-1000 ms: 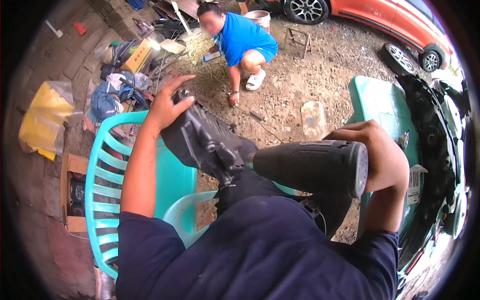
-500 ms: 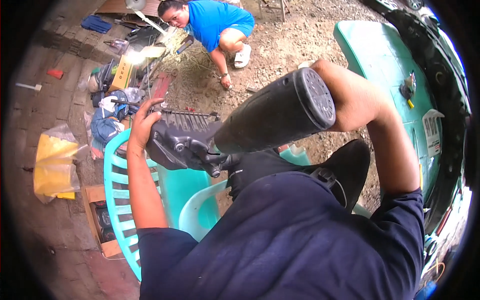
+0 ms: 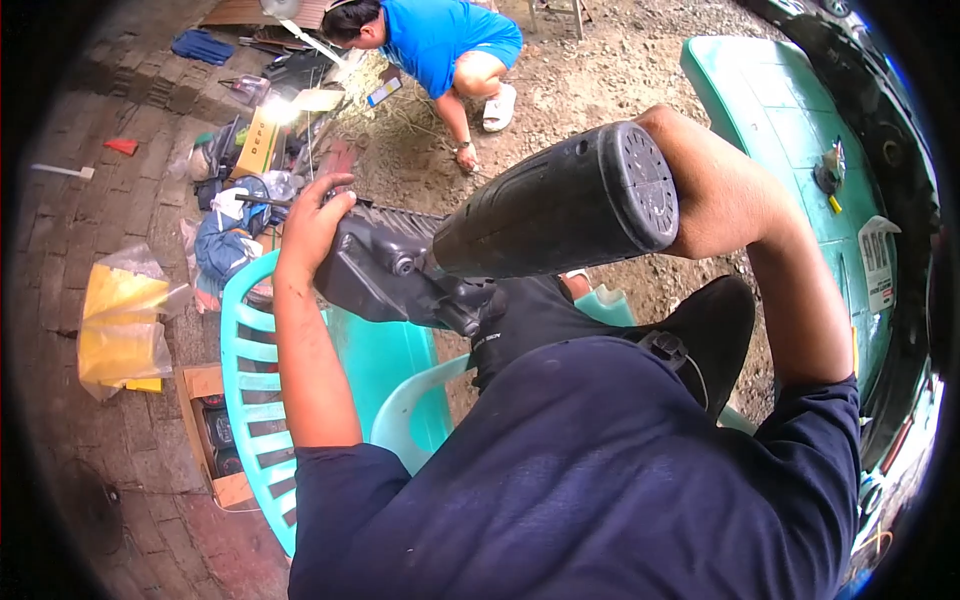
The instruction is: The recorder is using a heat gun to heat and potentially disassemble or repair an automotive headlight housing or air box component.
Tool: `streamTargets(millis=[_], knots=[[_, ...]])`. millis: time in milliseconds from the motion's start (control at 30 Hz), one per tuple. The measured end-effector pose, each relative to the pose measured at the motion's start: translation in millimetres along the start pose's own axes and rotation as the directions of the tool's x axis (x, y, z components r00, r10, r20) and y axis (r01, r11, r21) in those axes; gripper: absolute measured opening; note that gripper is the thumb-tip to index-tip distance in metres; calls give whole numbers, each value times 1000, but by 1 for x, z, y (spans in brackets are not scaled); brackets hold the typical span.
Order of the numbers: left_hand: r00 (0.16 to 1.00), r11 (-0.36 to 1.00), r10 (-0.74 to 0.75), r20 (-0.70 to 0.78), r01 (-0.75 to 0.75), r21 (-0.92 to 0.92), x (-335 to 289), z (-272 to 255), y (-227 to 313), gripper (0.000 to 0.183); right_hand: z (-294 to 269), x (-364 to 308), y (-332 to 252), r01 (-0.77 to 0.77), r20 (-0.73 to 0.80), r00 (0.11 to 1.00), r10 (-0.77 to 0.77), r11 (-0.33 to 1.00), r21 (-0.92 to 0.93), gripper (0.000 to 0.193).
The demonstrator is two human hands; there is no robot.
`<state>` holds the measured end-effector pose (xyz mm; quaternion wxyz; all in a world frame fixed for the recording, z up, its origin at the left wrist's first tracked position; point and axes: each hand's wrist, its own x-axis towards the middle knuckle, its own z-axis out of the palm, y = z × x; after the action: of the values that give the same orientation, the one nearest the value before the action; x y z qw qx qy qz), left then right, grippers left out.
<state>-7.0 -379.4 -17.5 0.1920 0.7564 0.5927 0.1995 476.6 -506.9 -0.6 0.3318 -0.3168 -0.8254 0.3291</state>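
My left hand [image 3: 312,228] grips the far left side of a black moulded plastic housing [image 3: 372,268], its thumb and fingers at the edge. The housing has ribs along its far side and lies over my lap. A thin dark rod [image 3: 262,201] sticks out left beside those fingers. On the right, my right hand [image 3: 700,185] is closed at a black barrel-shaped tool [image 3: 550,212] that resembles a heat gun. Its round slotted end faces up toward me and its other end lies over the housing. The tool hides most of my right fingers.
A turquoise plastic chair [image 3: 262,357] stands left of me, a green table [image 3: 775,80] at right. Ahead, a person in blue [image 3: 440,45] crouches on gravel, one hand at the ground. Bags, a cardboard box [image 3: 258,145] and a yellow plastic-wrapped sheet [image 3: 125,320] lie left.
My view has shifted slightly, moving most things right in the picture. The crouching person's head has turned down. Both hands keep hold of the same things.
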Motion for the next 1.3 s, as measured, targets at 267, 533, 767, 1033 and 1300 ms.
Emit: streamTargets(millis=[267, 533, 767, 1033, 1300], knots=[[1000, 994, 6, -27, -3, 114, 13, 7, 0, 50, 8, -4, -7, 14, -31, 999, -16, 998, -65, 31], [991, 980, -125, -38, 129, 151, 29, 9, -29, 61, 15, -2, -28, 53, -33, 998, -62, 971, -234, 52], [975, 945, -223, -16, 221, 242, 38, 13, -23, 70, 8, -2, -27, -32, -97, 995, 1, 946, -321, 49], [946, 910, -323, -22, 317, 267, 36, 15, 1, 76, 1, -4, -39, -42, -53, 998, 26, 947, -319, 46], [959, 891, -247, -138, 281, 355, 40, 21, -7, 59, 4, -2, -35, -52, -107, 994, 15, 935, -350, 45]])
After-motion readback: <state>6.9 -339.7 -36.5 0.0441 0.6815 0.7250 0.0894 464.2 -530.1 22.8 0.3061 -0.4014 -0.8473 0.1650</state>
